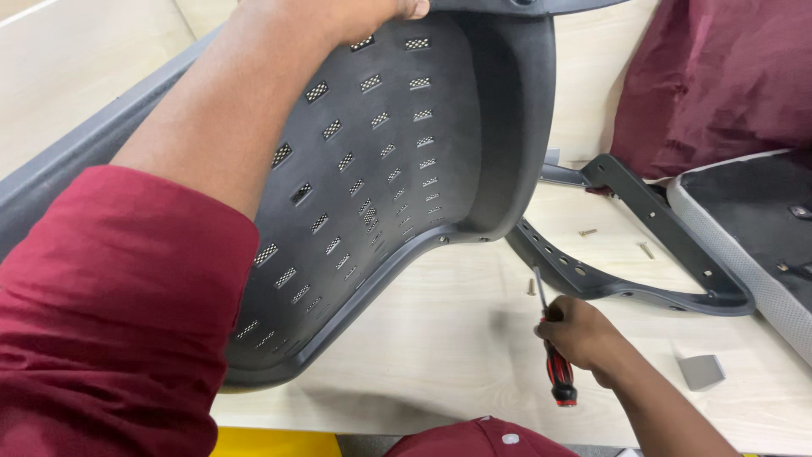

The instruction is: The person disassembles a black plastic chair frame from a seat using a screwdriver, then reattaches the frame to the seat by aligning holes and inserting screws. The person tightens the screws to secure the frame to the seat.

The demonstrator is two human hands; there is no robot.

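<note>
Pale wood tabletop (440,355) under everything. L hand (372,13) at 12 o'clock grips the perforated chair backrest (397,144), tilted to expose its lower edge. R hand (579,334) at 4 o'clock is wrapped round a red-black screwdriver (554,360), tip near a loose screw (531,288); armrest bracket (626,254) at 3.

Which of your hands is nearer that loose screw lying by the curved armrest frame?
Right. The right hand, gripping the red-and-black screwdriver, sits just beside the loose screw. The left hand is far off, holding the chair back shell at its top edge.

Pale wooden floor (474,338), maroon cushion (719,76), perhaps a beanbag
</note>
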